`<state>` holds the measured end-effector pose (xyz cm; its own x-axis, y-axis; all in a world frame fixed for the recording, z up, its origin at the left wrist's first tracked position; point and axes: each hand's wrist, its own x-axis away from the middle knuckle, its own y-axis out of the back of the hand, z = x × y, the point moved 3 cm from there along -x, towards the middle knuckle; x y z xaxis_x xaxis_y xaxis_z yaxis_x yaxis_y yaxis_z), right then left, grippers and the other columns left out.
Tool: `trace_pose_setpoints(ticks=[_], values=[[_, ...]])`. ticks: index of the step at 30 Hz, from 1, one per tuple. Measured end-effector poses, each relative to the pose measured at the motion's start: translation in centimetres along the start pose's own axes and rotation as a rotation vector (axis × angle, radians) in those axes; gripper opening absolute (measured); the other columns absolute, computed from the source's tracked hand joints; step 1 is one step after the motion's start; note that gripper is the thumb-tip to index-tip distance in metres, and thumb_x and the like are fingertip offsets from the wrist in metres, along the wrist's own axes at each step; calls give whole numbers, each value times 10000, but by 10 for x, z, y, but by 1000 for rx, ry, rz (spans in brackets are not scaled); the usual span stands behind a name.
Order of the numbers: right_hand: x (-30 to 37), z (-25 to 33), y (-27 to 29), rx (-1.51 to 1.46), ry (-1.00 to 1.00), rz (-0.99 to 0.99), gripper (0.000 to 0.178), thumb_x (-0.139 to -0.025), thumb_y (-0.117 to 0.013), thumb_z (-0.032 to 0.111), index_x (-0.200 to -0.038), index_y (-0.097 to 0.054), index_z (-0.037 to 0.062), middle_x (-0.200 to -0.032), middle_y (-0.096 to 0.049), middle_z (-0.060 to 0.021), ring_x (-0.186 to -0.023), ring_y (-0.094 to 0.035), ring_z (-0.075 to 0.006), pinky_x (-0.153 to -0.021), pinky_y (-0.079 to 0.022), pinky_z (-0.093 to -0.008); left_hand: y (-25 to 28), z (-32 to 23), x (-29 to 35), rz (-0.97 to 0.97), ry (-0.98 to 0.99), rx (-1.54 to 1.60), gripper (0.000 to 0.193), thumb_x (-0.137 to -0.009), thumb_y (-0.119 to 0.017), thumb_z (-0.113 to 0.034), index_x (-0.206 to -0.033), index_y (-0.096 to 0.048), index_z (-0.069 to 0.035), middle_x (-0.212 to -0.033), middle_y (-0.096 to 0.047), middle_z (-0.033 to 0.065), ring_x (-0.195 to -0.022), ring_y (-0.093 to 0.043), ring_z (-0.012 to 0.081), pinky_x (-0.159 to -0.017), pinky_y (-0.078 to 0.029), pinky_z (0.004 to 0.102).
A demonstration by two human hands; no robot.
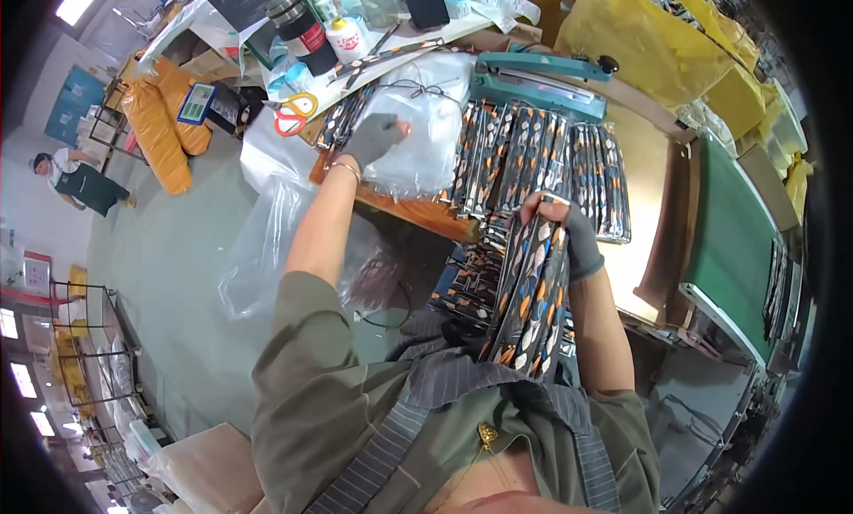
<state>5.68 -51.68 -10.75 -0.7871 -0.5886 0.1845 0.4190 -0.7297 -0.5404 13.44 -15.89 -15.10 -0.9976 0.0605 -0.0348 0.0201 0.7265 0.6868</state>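
My right hand point(582, 240), in a grey fingerless glove, is closed round the top end of a bundle of long slim black packets point(531, 305) with orange, white and blue marks. The bundle slants down toward my lap. On the left, my gloved left hand point(375, 141) rests on a stack of clear plastic bags point(422, 154). Its fingers are curled together at the bags' surface; whether they pinch any film is hidden. Rows of similar packets point(520, 154) lie on the table right of the bags. More packets point(464, 287) are heaped below the table edge.
A teal bag sealer point(542, 83) stands behind the packets. Orange-handled scissors point(295, 114), a dark flask point(300, 34) and a white bottle point(346, 39) are at the back left. A green-topped surface point(733, 239) is on the right. Another person point(84, 181) stands far left.
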Motion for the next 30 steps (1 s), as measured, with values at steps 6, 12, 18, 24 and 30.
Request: trace_pose_setpoints(ticks=[6,12,18,24,30], values=[[9,17,-18,16,-20,3,696,-737,-618,226,-1341,-388,-32,-828,-608,-86,-787,-595,-173,-740,-485,-279,-46,-160,64,-500,-159,635,305,-939,-495,-256,-777,-624,-33,-684,-583,14,-642,-534,108,-616,-423,257],[30,6,35,25,20,-129,370,-730,-591,227,-994,-583,-33,-812,-608,-101,-803,-607,-235,-747,-500,-311,-123,-182,88,-278,91,940,280,-924,-536,-243,-768,-631,-31,-655,-575,5,-583,-520,80,-570,-424,253],[55,46,-20,-97,218,129,757,-708,-589,212,-1353,-321,-82,-764,-579,-113,-831,-617,-280,-821,-509,-360,-86,-211,37,-413,-178,418,267,-886,-560,-226,-732,-618,-16,-626,-602,68,-542,-562,134,-527,-448,304],[87,28,31,-276,212,108,570,-919,-502,429,-1306,-430,16,-1122,-567,-113,-1041,-535,-199,-943,-420,-296,-129,-286,110,33,-811,-89,197,-839,-626,-236,-732,-647,-72,-616,-572,110,-599,-588,280,-574,-463,367],[130,-86,95,-28,362,-468,437,-946,-486,348,-1266,-498,51,-1170,-575,-107,-1029,-550,-187,-900,-435,-324,-198,-217,159,-146,-456,425,449,-954,-419,-313,-666,-506,19,-626,-540,109,-557,-500,209,-529,-390,347]])
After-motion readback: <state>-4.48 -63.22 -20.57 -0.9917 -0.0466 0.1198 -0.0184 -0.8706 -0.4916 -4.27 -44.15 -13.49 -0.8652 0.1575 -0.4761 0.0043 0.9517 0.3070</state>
